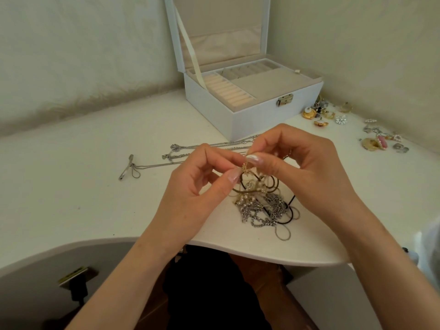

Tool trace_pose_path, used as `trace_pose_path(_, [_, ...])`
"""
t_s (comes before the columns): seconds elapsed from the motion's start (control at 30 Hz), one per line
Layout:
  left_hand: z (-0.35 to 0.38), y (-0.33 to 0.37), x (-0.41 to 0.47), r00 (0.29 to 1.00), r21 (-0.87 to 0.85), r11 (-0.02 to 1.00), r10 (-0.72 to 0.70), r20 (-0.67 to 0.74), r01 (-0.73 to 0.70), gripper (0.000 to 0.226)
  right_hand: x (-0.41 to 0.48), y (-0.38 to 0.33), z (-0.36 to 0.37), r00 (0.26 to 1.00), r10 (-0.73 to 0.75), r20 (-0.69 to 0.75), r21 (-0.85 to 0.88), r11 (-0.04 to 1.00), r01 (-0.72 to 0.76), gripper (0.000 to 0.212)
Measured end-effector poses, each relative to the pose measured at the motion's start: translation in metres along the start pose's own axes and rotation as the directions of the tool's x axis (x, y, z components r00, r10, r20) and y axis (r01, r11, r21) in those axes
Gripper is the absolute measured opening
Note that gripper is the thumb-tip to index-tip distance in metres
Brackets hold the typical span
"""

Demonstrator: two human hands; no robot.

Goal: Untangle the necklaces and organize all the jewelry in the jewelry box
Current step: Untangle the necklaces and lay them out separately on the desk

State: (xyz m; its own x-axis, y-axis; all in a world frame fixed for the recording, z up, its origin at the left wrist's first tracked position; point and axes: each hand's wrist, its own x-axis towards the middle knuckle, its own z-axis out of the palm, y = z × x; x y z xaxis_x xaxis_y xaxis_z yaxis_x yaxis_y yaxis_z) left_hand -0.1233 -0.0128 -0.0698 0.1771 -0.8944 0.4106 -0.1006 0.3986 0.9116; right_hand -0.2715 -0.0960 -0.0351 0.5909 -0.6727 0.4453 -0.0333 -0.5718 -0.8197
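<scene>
While your hands meet over the tangle, both pinch one small gold charm.

Your left hand (204,177) and right hand (297,163) each have thumb and forefinger closed on the gold charm (245,168), raised just above the tangled necklaces (262,206) on the white table (71,186). At 12 o'clock stands the open jewelry box (250,108); straightened silver chains (190,151) lie at 10 o'clock, loose earrings and brooches (333,115) at 2 o'clock.

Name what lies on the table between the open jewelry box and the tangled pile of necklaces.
In the head view, silver chains laid out straight lie between the jewelry box and the tangle; both hands partly cover them.
</scene>
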Motion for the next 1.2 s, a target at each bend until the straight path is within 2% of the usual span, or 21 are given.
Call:
trace_pose_path(0.2, [-0.001, -0.001, 0.001, 1.000, 0.090, 0.996, 0.010, 0.000, -0.010, 0.002, -0.002, -0.003, -0.003, 1.000, 0.012, 0.002, -0.012, 1.000, -0.012, 0.004])
trace_pose_path(0.33, [-0.001, -0.002, 0.001, 1.000, 0.022, 1.000, 0.016, -0.003, -0.016, 0.007, -0.006, -0.007, -0.005, 0.999, 0.042, 0.013, 0.011, 0.999, -0.042, 0.005])
trace_pose_path(0.6, [-0.002, -0.002, 0.000, 0.999, -0.087, 0.995, 0.042, 0.003, -0.042, 0.005, -0.015, -0.012, -0.006, 0.961, 0.253, 0.112, 0.219, 0.937, -0.272, 0.013])
trace_pose_path(0.7, [-0.002, -0.002, 0.000, 0.998, -0.095, 0.994, 0.061, 0.004, -0.060, 0.004, -0.015, -0.012, -0.004, 0.947, 0.301, 0.115, 0.237, 0.917, -0.320, 0.015])
trace_pose_path(0.9, [-0.002, -0.002, -0.001, 0.996, -0.105, 0.991, 0.084, -0.011, -0.085, 0.009, -0.011, -0.014, -0.002, 0.915, 0.344, 0.212, 0.252, 0.885, -0.391, 0.024])
trace_pose_path(1.07, [0.000, -0.002, -0.001, 0.994, -0.086, 0.990, 0.106, -0.018, -0.108, 0.007, -0.009, -0.014, -0.004, 0.939, 0.314, 0.138, 0.218, 0.916, -0.338, 0.019])
trace_pose_path(1.2, [-0.001, -0.003, -0.001, 0.992, -0.062, 0.990, 0.123, -0.017, -0.123, 0.004, -0.009, -0.014, -0.006, 0.955, 0.296, 0.031, 0.118, 0.947, -0.298, 0.012])
